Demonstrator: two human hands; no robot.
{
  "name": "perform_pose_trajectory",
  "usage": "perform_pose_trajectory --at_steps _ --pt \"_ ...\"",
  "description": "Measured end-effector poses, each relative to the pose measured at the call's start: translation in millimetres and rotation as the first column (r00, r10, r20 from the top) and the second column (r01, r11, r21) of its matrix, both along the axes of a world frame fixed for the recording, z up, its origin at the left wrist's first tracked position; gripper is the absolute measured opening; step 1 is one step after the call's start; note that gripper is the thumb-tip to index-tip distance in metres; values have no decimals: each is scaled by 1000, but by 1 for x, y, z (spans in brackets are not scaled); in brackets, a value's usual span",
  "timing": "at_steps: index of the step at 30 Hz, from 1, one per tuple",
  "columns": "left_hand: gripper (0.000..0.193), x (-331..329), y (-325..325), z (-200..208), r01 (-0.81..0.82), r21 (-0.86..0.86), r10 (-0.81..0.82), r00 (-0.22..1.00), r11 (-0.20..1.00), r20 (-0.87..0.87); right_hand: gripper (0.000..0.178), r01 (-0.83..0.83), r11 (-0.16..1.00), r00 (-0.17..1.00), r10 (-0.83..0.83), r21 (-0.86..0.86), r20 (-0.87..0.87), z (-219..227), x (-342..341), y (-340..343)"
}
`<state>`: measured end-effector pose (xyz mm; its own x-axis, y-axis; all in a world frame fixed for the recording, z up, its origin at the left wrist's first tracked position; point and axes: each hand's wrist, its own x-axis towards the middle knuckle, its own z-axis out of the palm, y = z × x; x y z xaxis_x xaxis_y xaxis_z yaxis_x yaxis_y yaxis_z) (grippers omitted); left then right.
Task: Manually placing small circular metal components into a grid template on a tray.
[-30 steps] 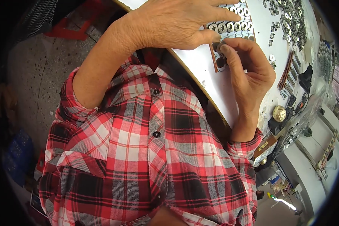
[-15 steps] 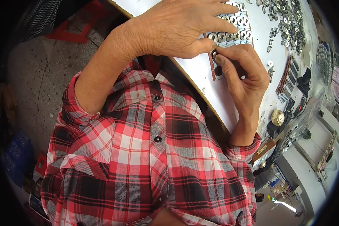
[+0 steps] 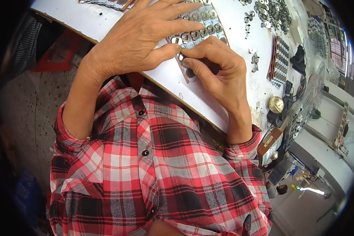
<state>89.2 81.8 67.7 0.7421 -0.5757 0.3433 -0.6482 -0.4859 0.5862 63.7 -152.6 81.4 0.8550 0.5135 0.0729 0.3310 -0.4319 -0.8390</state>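
Note:
A flat panel (image 3: pixel 203 25) with rows of small round metal pieces lies on the white table, its reddish-brown edges showing. Over its left side stretches my left hand (image 3: pixel 139 43), fingers spread and the thumb tip at a metal piece (image 3: pixel 176 40) in the nearest full row. My right hand (image 3: pixel 220 69) is closed in a pinch at the panel's near end. Its thumb and forefinger press at a small round spot beside my left thumb; what sits between them is too small to make out. Just below them is a dark round spot (image 3: pixel 190 73) on the panel.
Loose small metal parts (image 3: pixel 273 13) lie heaped at the far right. Another filled panel (image 3: pixel 279 61) rests to the right, near a black cable (image 3: pixel 289 92) and a gold-coloured round object (image 3: pixel 276 104). More panels (image 3: pixel 114 4) lie at the far left. The table's front edge (image 3: pixel 165 88) runs diagonally before me.
The whole view has shifted, so the panel and both hands appear further left, and more panels show at the far left. Both hands keep nearly the same pose on the panel.

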Motion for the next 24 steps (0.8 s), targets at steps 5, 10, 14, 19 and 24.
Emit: perform_pose_trajectory --at_steps 5,10,14,19,24 --pt "56 41 -16 -66 344 -388 -9 757 855 653 21 186 974 981 -178 127 -73 1 8 -14" --pt "59 44 -15 -78 248 -318 64 690 915 721 20 473 862 801 -335 -182 495 -6 44 -71" --pt "56 19 -12 -26 118 -234 41 816 965 577 16 397 901 768 -223 -173 600 -19 59 -87" --pt "56 2 1 -16 -11 -82 16 998 997 63 15 430 900 883 -435 68 178 2 31 -44" --pt "52 0 1 -16 -4 -102 14 994 995 106 17 220 965 964 -193 142 -182 11 0 -6"
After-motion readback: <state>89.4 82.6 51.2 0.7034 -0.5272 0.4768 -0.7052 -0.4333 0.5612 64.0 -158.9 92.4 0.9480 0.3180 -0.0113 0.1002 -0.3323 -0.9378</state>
